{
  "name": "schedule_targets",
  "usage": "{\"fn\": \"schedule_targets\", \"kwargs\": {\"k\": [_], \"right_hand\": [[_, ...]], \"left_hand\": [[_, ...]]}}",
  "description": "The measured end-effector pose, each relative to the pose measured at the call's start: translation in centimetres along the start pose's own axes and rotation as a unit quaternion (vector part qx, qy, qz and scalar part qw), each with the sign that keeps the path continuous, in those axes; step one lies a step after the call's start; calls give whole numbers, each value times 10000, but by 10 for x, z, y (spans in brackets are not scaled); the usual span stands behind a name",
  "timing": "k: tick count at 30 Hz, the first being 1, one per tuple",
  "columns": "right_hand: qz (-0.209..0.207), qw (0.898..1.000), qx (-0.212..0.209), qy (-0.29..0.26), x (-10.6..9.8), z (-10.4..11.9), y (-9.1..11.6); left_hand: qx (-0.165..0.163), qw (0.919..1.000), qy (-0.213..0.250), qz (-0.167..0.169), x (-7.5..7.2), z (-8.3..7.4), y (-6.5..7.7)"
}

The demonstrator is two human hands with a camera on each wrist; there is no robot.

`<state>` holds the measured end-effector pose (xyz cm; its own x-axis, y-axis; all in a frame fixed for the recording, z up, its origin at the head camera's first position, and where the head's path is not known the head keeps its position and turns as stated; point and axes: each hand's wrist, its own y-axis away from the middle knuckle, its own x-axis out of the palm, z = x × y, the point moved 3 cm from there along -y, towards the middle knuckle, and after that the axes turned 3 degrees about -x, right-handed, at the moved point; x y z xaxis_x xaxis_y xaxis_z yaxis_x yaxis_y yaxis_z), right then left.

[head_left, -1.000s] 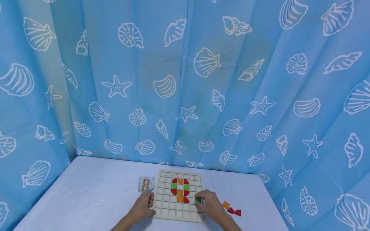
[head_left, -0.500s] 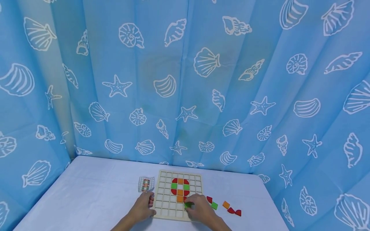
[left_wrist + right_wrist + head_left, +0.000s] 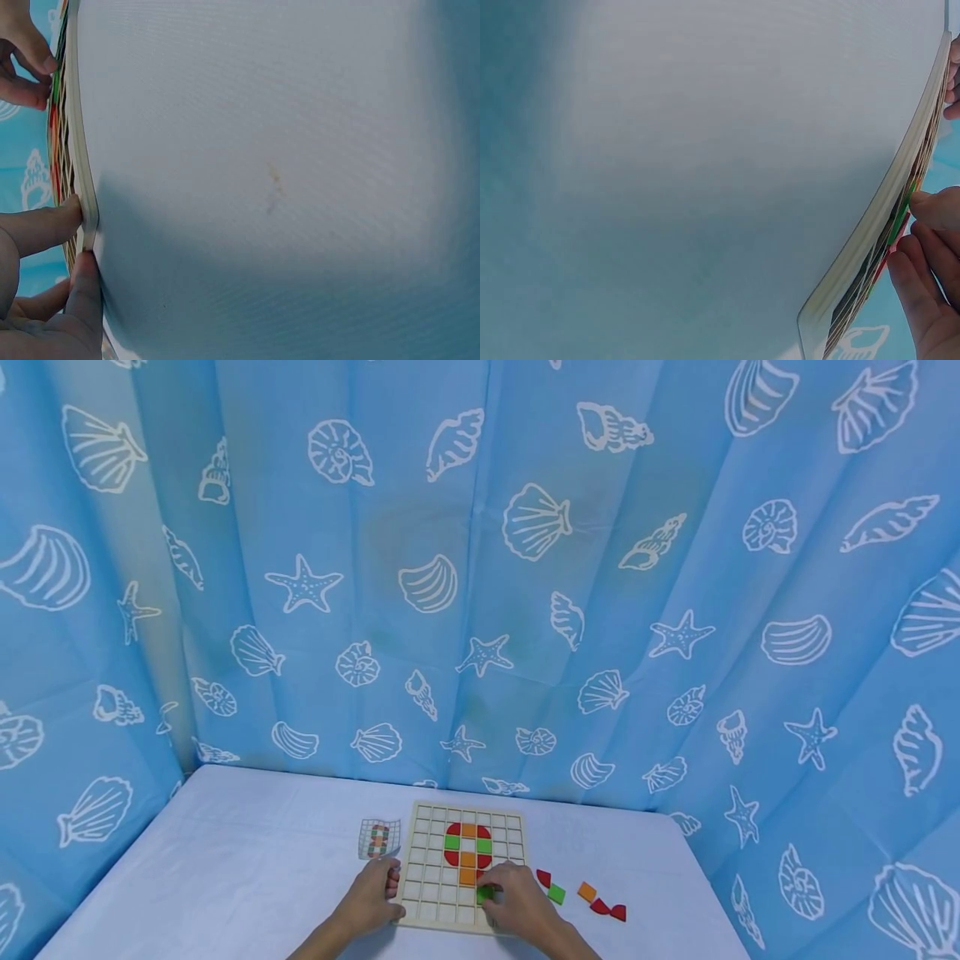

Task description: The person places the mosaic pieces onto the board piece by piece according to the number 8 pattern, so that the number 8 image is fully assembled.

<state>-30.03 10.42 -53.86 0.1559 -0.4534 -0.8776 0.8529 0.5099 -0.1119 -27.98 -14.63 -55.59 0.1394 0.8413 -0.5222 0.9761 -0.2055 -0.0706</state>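
We see R hand (image 3: 519,897) pinching green tile (image 3: 485,893), L hand (image 3: 371,893) pinching edge of grid board (image 3: 444,893); tile prob. light, stiff; we'd take opp. edges.

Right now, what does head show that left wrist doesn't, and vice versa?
Head only: five loose tiles right of the board, three red, one orange, one green, plus the board's grid laid out legibly.

Left wrist only: a small yellowish mark on the cloth.

Both: board, cloth, curtain, left grip on the board's edge, right grip over the board. Card is clear in head; can't tell in left wrist.
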Motion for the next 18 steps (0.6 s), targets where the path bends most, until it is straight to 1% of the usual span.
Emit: {"fn": "schedule_targets", "kwargs": {"k": [6, 10, 13, 18], "right_hand": [[79, 9999, 71, -124, 1, -2, -1], [165, 9996, 65, -225, -1, -1, -2], [68, 9996, 115, -241, -4, -2, -6], [-186, 9991, 330, -187, -5, -4, -14]], "left_hand": [[-136, 9998, -148, -29, 0, 0, -1], [-143, 9997, -200, -32, 1, 0, -1], [-169, 9996, -220, -25, 1, 0, -1], [-161, 9998, -138, -6, 0, 1, -1]]}}
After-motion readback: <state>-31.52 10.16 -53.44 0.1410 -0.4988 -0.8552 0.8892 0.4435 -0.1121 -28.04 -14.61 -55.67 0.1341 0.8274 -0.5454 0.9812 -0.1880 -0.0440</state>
